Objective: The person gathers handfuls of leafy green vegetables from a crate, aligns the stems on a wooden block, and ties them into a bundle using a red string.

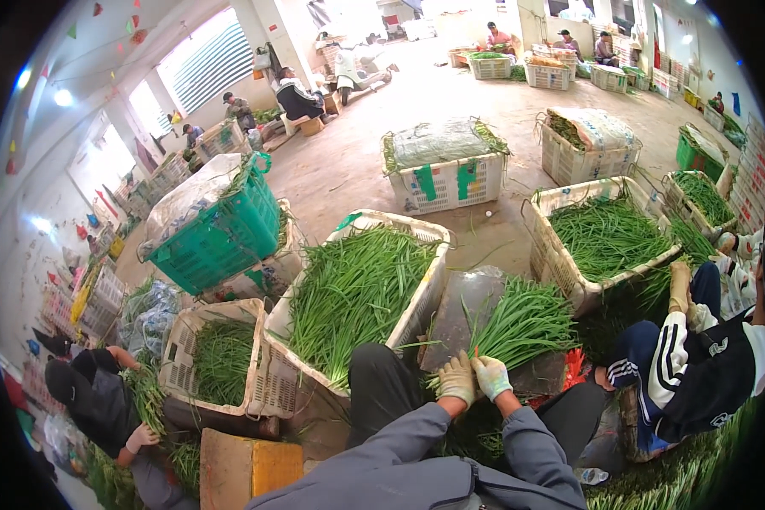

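A bundle of long green leafy stalks lies over a dark board in front of me, its leaves pointing away. My left hand, in a pale work glove, is closed around the stalk ends at the near side. Close beside it, my right hand, in a pale glove with coloured stains, pinches at the same bundle; a thin orange-red strip shows between the hands. Red strips lie to the right of the board. What the fingertips hold underneath is hidden.
A white plastic crate full of green stalks stands left of the board; another filled crate stands right. A green crate is stacked at left. Co-workers sit close at right and left. A plastic bottle lies at lower right.
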`<state>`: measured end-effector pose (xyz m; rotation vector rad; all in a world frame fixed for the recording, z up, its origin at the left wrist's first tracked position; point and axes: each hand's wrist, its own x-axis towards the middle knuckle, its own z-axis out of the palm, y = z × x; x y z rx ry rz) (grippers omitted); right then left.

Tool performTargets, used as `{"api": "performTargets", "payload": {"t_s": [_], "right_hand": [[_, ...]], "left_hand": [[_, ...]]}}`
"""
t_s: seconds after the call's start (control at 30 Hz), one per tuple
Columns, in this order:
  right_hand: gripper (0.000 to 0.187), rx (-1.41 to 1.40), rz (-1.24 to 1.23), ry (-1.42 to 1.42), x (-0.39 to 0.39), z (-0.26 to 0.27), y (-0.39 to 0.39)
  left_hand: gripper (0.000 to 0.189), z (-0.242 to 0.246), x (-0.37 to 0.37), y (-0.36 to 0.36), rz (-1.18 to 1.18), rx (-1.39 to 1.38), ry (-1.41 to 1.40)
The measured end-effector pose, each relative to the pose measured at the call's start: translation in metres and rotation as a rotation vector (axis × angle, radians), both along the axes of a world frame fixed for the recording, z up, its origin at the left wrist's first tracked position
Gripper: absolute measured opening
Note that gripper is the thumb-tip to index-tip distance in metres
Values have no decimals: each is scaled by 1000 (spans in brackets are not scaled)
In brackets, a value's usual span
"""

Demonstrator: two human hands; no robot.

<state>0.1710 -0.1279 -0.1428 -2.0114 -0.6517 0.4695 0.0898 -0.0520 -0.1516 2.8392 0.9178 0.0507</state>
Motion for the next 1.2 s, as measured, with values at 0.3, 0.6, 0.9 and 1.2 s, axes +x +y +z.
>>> {"api": "performTargets", "payload": {"t_s": [0.3, 0.6, 0.9, 1.2], "right_hand": [[25, 379, 21, -102, -23, 71, -3], [57, 636, -160, 1070, 13, 14, -47], [45, 404, -291, 780, 0, -16, -39], [58, 726, -123, 384, 18, 30, -43]], "left_hand": [[66, -21, -5, 83, -103, -700, -413], [55, 18, 5, 40, 89, -2161, -334], [57, -4, 8, 21, -39, -1730, -304], [99, 39, 24, 32, -496, -1310, -666]]}}
